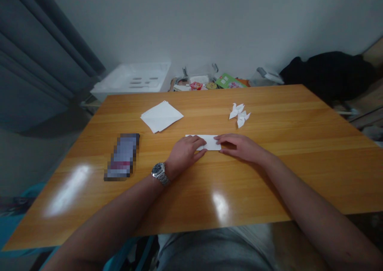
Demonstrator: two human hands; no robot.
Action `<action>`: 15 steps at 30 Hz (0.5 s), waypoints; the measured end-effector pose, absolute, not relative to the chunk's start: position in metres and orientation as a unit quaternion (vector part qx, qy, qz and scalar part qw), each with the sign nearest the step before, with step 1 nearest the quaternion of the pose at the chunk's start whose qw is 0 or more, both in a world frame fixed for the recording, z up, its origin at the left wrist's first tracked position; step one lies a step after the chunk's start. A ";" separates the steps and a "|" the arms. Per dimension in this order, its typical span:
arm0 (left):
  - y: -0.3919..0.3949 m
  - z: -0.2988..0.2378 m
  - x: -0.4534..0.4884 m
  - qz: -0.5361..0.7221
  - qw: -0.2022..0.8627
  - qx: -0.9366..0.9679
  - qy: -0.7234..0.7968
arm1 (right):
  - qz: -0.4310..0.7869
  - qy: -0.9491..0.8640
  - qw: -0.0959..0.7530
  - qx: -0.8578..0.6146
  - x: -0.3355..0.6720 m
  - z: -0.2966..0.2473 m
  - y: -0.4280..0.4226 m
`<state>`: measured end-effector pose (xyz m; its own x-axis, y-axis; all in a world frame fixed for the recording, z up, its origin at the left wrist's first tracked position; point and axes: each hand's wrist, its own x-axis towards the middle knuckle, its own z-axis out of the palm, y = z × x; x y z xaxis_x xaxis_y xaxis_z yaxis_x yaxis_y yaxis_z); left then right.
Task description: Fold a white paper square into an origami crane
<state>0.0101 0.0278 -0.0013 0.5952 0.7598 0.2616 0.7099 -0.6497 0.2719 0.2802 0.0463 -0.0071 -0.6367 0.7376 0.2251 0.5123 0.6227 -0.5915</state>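
A white sheet of paper (212, 142), folded into a narrow rectangle, lies flat on the wooden table between my hands. On its left part rests my left hand (188, 149), fingers over the top and thumb at the near edge. My right hand (239, 145) grips the right end, with fingertips on the paper and thumb at its near corner. Beyond my right hand stand two folded paper cranes (240, 113), close together. Farther left is a stack of white paper sheets (162, 116).
A phone (123, 156), its screen blurred out, lies on the left of the wooden table (185, 203). Behind the far edge are a white plastic tray (140, 77), a green package (229, 81) and other small items. Black cloth (329, 73) is piled at the far right.
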 end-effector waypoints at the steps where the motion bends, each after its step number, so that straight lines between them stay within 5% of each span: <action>1: 0.028 -0.001 0.010 0.181 0.072 0.890 0.413 | 0.246 -0.870 0.234 -0.357 0.280 -0.008 0.047; 15: 0.026 -0.005 0.011 0.188 0.058 0.895 0.400 | 0.221 -0.877 0.261 -0.338 0.274 -0.008 0.051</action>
